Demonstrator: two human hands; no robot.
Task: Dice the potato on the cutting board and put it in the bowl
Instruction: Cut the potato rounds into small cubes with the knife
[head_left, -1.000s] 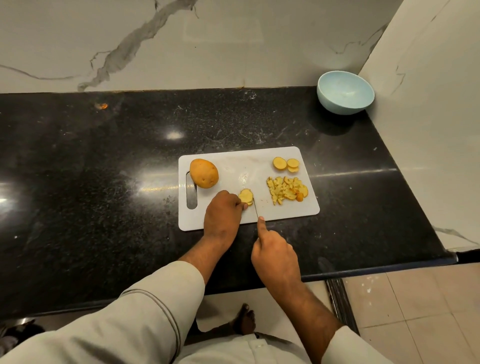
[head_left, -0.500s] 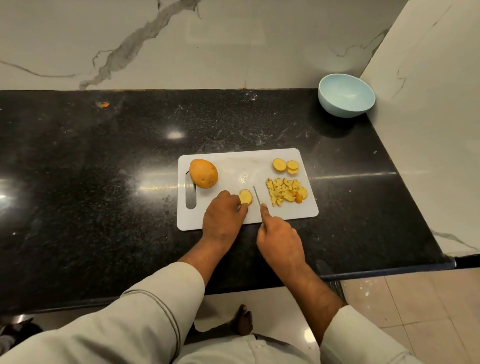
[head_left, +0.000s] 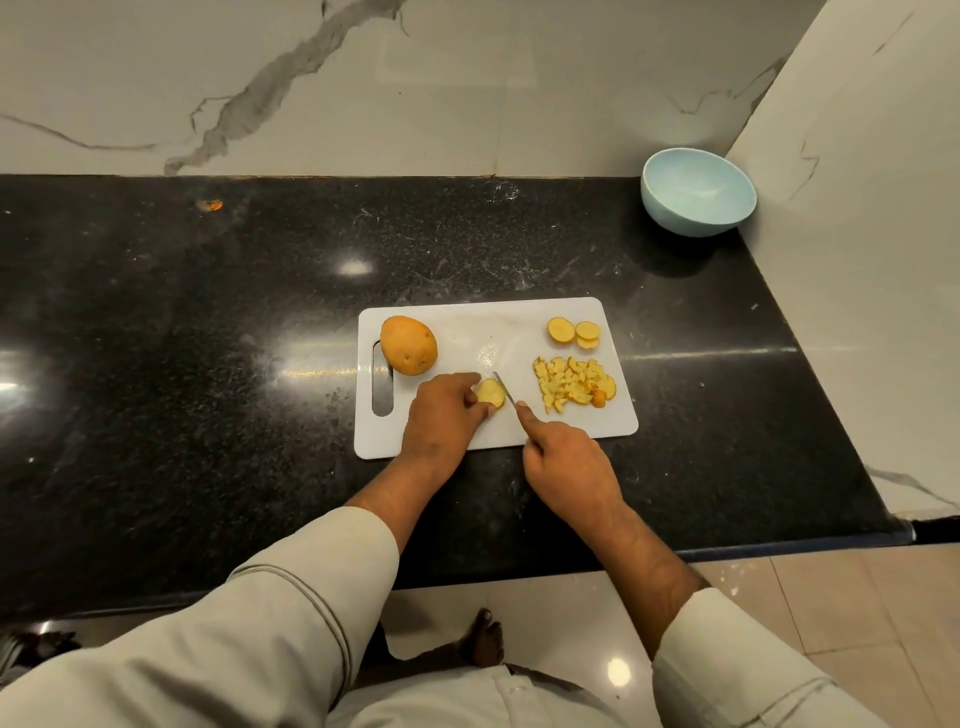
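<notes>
1. Left hand (head_left: 441, 415): fingers clamped on a potato slice (head_left: 491, 392), pinning it to the cutting board (head_left: 467, 322).
2. Right hand (head_left: 566, 462): fingers wrapped round a knife (head_left: 505, 388), blade just right of the slice.
3. Diced pile (head_left: 569, 384) right of the blade; spare slices (head_left: 574, 332) beyond it.
4. Whole potato (head_left: 408, 345) beyond the left fingers.
5. Bowl (head_left: 698, 192) well apart, far right on the counter (head_left: 208, 338).
6. No readable writing or labels.

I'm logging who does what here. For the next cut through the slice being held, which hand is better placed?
The right hand: it grips the knife, whose blade sits right beside the potato slice. The left hand is busy pinning that slice to the cutting board.
</notes>
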